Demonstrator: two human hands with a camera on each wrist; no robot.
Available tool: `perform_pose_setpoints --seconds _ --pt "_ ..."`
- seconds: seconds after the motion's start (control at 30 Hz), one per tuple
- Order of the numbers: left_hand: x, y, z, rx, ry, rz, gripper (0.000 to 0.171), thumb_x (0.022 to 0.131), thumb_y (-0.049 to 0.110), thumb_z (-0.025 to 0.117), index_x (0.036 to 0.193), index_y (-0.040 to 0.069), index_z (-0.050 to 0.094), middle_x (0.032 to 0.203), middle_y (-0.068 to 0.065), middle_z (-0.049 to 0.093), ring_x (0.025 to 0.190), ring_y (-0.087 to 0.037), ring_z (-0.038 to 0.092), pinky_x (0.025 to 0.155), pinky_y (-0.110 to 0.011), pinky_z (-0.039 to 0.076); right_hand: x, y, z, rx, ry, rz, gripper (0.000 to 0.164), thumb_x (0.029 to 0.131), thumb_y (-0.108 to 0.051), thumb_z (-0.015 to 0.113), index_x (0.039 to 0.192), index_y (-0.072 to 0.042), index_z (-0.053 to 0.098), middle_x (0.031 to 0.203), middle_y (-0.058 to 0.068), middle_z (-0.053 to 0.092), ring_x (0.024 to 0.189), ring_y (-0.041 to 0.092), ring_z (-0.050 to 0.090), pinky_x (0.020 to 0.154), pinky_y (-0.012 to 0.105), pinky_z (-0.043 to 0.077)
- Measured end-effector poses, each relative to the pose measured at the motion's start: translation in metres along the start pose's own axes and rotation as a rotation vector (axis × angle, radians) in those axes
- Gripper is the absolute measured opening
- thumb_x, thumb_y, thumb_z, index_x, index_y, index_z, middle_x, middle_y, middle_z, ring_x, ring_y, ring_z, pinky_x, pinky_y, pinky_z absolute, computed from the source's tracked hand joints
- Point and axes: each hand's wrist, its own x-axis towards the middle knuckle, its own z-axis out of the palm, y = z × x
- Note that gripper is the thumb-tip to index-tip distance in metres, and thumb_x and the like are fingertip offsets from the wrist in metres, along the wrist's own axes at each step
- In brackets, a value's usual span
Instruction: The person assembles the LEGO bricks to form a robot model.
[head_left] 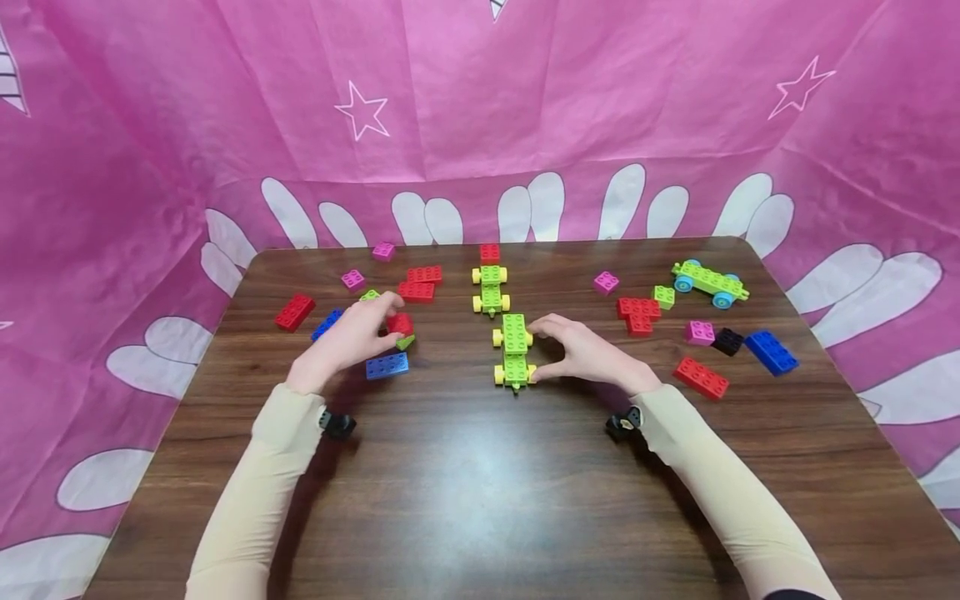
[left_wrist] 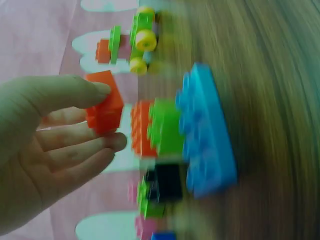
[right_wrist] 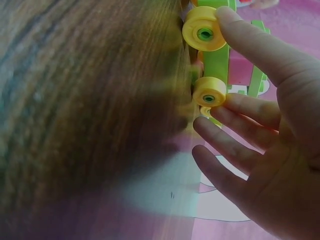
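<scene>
My left hand [head_left: 352,329] pinches a small red brick [left_wrist: 105,102] between thumb and fingers, held above the table. Just below it in the head view lies a green brick [head_left: 406,342], partly hidden. A blue brick [head_left: 387,366] rests nearer to me. At the middle of the table stands a green toy car [head_left: 515,367] with yellow wheels and a green brick [head_left: 514,327] on its far part. My right hand [head_left: 588,354] holds the car from its right side, thumb at the near wheel [right_wrist: 204,28] and a finger at the far wheel [right_wrist: 210,92].
Behind stands another green car [head_left: 491,292] with yellow wheels, a red brick [head_left: 490,253] beyond it. Red, blue and pink bricks lie around my left hand. At the right are a long green car [head_left: 708,280] with blue wheels, a black brick [head_left: 727,341] and several others.
</scene>
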Motion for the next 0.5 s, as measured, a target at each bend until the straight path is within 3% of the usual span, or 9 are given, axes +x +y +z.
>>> perform_pose_setpoints --seconds 0.1,0.33,0.5 --pt "0.013 0.010 0.008 -0.040 0.016 0.033 0.038 0.084 0.020 0.070 0.114 0.006 0.051 0.107 -0.013 0.065 0.100 -0.027 0.063 0.086 -0.041 0.054 0.000 0.000 0.000 0.002 0.005 -0.002 0.075 0.070 -0.044 0.079 0.128 -0.005 0.052 0.128 0.007 0.055 0.121 0.021 0.051 0.105 0.042 0.042" --pt "0.037 0.032 0.025 -0.071 0.052 0.184 0.034 0.085 0.031 0.068 0.109 0.006 0.062 0.105 -0.009 0.069 0.101 -0.022 0.064 0.090 -0.038 0.052 -0.001 0.001 0.000 -0.001 -0.001 0.002 0.075 0.070 -0.046 0.078 0.129 -0.006 0.051 0.129 0.007 0.054 0.122 0.019 0.050 0.105 0.040 0.041" --pt "0.050 0.044 0.033 -0.106 0.060 0.225 0.036 0.084 0.032 0.069 0.110 0.007 0.064 0.108 -0.007 0.069 0.102 -0.019 0.065 0.091 -0.035 0.051 -0.001 0.001 0.000 0.010 -0.011 0.015 0.076 0.071 -0.047 0.078 0.130 -0.008 0.050 0.130 0.007 0.053 0.123 0.020 0.050 0.105 0.041 0.041"
